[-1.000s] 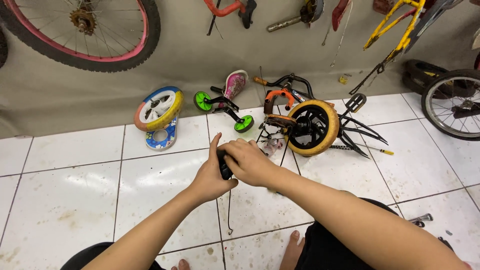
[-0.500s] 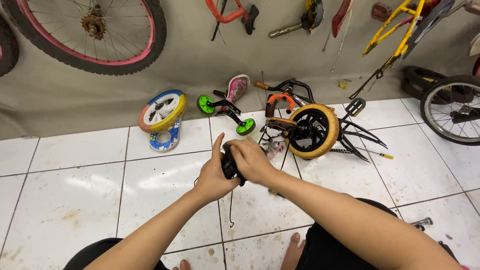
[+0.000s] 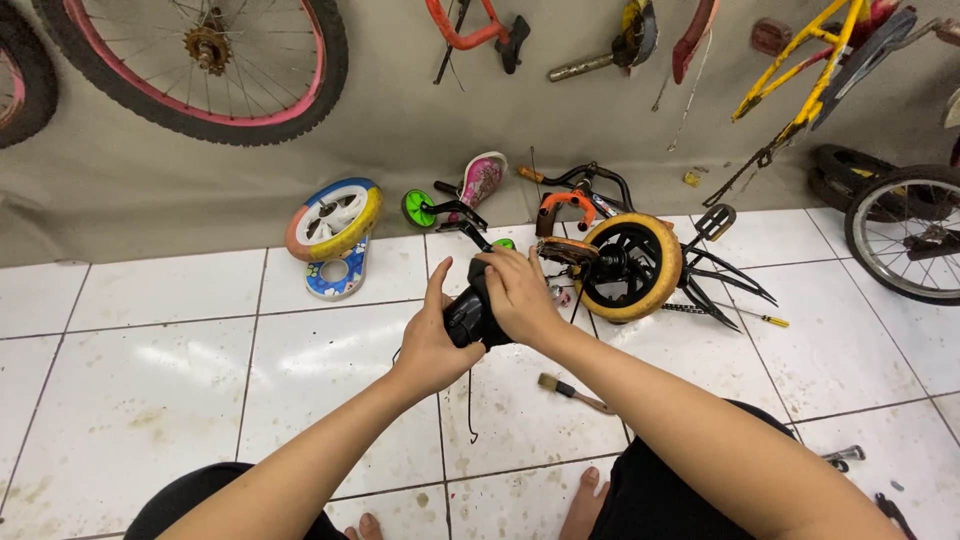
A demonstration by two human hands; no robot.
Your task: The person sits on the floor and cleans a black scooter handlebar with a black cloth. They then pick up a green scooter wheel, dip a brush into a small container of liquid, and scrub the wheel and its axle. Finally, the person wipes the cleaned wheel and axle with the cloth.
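White floor tiles [image 3: 150,400], smudged and stained, spread out below me, and a grey-brown cloth backdrop [image 3: 400,130] rises at the far side with a big pink-rimmed bicycle wheel [image 3: 215,60] up at far left. Both arms are out in front and both hands meet over the middle of the floor. My left hand [image 3: 432,340] has its grip clenched round the near left side of a small black part [image 3: 468,318], thumb pointing up; my right hand [image 3: 520,295] is grasping the same black part from the right and over the top, fingers curled down on it. So the part sits held between the two hands, above the tiles, with a thin dark cord [image 3: 470,405] dangling from its underside toward me. Just beyond my right hand lies a small bike on its side, its yellow-tyred black wheel [image 3: 630,265] right there and an orange-and-black handlebar [image 3: 570,195] behind it. Further left on the floor, a blue, yellow and orange plastic wheel [image 3: 335,220] leans near the backdrop, and a pink saddle with a green training wheel [image 3: 460,195] rests between. Near right of my forearm, a small paintbrush [image 3: 570,390] lies flat on a tile, and a yellow-handled screwdriver [image 3: 755,318] lies beyond, right of the yellow wheel.
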